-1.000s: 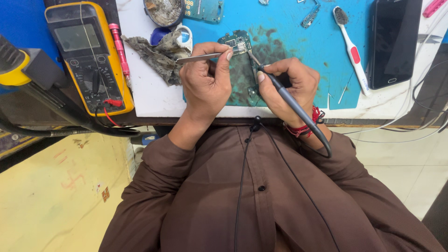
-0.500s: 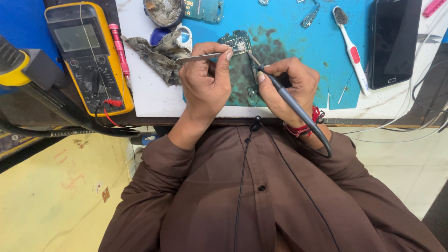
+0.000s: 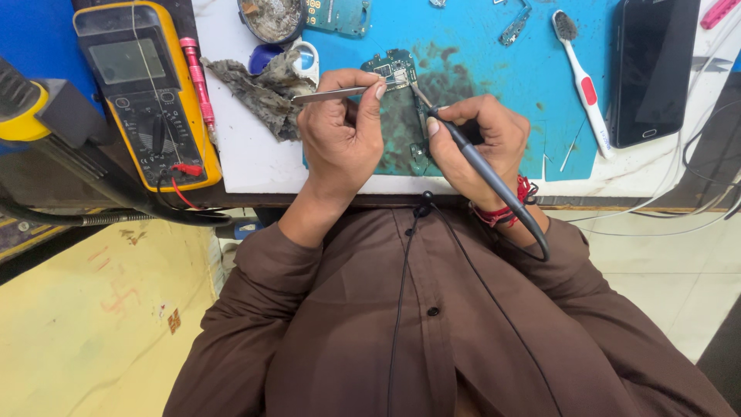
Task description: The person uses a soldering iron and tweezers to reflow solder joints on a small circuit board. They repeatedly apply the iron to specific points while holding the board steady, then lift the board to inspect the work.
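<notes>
Nothing moved since earlier frames. Left hand (image 3: 340, 139) pinches tweezers (image 3: 328, 95) at circuit board (image 3: 392, 69) on blue mat (image 3: 502, 77); right hand (image 3: 482, 143) grips soldering iron (image 3: 482, 166), tip on board. Risk: hand tremor smears solder onto neighbouring pads.

yellow multimeter (image 3: 143, 93) | toothbrush (image 3: 583, 81) | black phone (image 3: 652, 69) | grey rag (image 3: 262, 93)

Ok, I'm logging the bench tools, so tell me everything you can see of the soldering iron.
The soldering iron is a slim dark pen-shaped tool with a thin metal tip. The right hand grips it like a pen, tilted, tip down at the small green circuit board on the blue mat. Its dark cable runs back over the wrist toward the body.
</notes>
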